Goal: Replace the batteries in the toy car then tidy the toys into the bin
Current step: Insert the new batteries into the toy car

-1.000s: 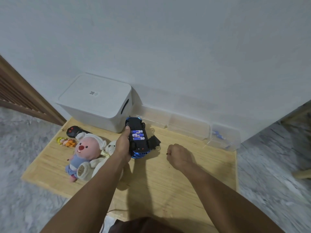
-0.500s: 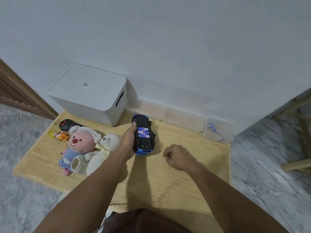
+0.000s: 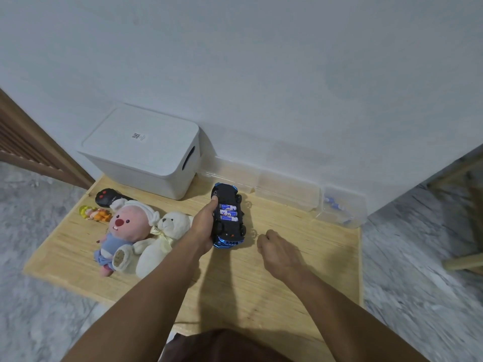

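Note:
A blue toy car [image 3: 230,231] lies upside down on the wooden table [image 3: 287,270], its battery bay uncovered with three blue batteries [image 3: 228,212] in a row. My left hand [image 3: 205,226] grips the car along its left side. My right hand [image 3: 277,250] rests on the table just right of the car, fingers curled; I cannot see anything in it. A white lidded bin [image 3: 146,150] stands at the back left against the wall.
Left of the car lie a white teddy bear [image 3: 162,241], a pink plush [image 3: 122,233], a small yellow-orange figure [image 3: 94,213] and a black remote [image 3: 105,197]. Clear plastic boxes [image 3: 287,190] line the wall; the right one [image 3: 342,209] holds blue batteries. Marble floor surrounds the table.
The view has shifted a little. My left hand keeps its hold on the car. The black cover piece beside the car a second ago is out of sight now. My right hand has barely moved.

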Available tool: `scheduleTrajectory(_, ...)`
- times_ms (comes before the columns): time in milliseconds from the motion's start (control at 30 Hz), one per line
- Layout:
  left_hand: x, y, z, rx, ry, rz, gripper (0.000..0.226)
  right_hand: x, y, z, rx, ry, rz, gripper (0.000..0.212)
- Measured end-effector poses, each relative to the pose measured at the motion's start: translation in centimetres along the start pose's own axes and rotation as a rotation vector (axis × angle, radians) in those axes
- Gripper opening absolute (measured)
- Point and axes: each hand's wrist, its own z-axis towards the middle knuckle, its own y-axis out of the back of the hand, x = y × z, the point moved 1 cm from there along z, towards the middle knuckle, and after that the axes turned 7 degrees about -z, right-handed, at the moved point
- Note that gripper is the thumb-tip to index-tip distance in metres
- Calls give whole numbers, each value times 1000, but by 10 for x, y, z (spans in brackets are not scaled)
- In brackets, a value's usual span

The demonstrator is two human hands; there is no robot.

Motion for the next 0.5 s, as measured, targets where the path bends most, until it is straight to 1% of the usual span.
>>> scheduleTrajectory(100, -1, 0, -1, -15, -2, 9, 55, 1, -1, 0, 2, -1, -18, 28)
scheduleTrajectory(333, 1, 1, -2, -23, -1, 20, 56, 4, 4, 2, -19, 14, -157, 21)
scheduleTrajectory(400, 1, 0, -2, -24, -3, 25, 57, 8, 2, 0, 1, 4, -233, 26)
scheduleTrajectory(500, 2, 0, -1, -25, -16, 34, 56, 10, -7, -2, -47, -36, -245, 31)
